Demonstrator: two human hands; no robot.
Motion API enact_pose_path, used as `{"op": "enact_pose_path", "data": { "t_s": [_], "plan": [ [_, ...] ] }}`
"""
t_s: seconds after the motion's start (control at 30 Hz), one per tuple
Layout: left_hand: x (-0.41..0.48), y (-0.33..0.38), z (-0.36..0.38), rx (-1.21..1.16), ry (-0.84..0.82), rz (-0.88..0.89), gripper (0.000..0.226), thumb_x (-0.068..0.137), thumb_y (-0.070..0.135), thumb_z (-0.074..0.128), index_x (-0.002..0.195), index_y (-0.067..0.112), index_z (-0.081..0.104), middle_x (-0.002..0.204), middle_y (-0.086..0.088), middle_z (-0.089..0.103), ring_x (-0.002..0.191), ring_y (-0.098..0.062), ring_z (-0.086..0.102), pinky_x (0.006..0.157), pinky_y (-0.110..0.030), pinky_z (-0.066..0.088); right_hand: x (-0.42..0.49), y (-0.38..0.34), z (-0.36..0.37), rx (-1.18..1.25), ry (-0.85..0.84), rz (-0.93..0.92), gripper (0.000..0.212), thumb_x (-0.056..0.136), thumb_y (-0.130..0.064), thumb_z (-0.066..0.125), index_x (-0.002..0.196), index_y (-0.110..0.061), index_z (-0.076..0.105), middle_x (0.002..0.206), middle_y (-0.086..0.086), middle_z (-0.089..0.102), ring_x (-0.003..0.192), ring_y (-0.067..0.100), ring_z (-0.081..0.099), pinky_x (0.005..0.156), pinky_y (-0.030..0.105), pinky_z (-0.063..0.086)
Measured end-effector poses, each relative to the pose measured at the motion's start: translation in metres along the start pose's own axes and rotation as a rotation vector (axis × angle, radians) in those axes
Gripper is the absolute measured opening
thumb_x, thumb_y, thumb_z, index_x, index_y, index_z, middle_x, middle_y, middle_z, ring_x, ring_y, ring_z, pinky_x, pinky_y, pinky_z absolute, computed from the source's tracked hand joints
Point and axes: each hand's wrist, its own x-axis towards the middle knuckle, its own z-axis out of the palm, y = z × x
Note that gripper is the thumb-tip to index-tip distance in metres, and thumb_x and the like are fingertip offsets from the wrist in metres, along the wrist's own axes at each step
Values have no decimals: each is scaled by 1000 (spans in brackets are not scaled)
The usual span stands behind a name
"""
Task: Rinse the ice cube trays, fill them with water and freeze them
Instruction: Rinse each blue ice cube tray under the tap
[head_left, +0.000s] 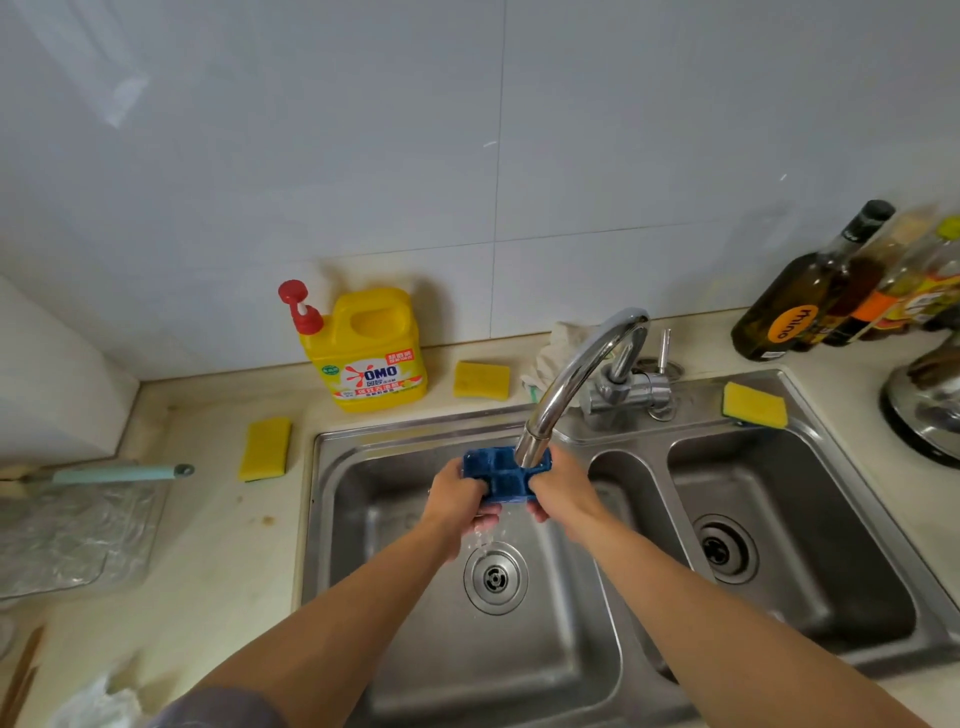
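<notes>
Gripping blue ice cube tray (503, 475) between both hands, under faucet (566, 384)

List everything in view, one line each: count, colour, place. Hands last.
ice cube tray: 1, blue, under the faucet spout, over the left basin
faucet: 1, chrome, sink's rear rim
sink: 1, steel, two basins
sponges: 3, yellow, counter left of sink, beside the jug, sink's rear right rim
detergent jug: 1, yellow with red pump, against the wall
cloth: 1, white, behind the faucet
bottles: at least three, dark and amber, far right
utensil: 1, pale blue handle, left counter
left hand: 1, grips the tray's left end
right hand: 1, grips the tray's right end
</notes>
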Motion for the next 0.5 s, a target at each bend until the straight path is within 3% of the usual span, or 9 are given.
{"op": "enact_pose_path", "data": {
  "t_s": [0.17,0.3,0.4,0.5],
  "plan": [
    [1,5,-10,25,4,21,40,92,-10,38,116,14,59,89,-15,73,59,-20,63,59,-32,55,1,-3,11,-11,13,0,26,94,-4,42,99,-15,64,72,11,65,47,16,53,43,28,42],
    [2,1,-7,28,10,23,36,94,-6,44,115,19,60,98,-13,76,75,-24,73,68,-35,62,5,-4,10,-47,43,-2,27,89,0,43,104,-13,62,85,15,68,55,20,56,44,28,44],
    [2,-1,-1,-76,-9,6,25,99,5,47,111,25,58,101,-10,76,88,-26,75,76,-38,63,7,-3,7,21,81,34,26,94,-1,42,108,-15,58,92,17,69,55,21,57,49,32,48],
    [1,-2,2,-180,-14,-12,25,100,10,53,122,19,54,112,-13,72,101,-29,71,85,-42,61,6,-2,4,81,105,38,26,94,2,44,104,-20,55,91,16,69,53,18,58,48,31,50]
  ]
}}
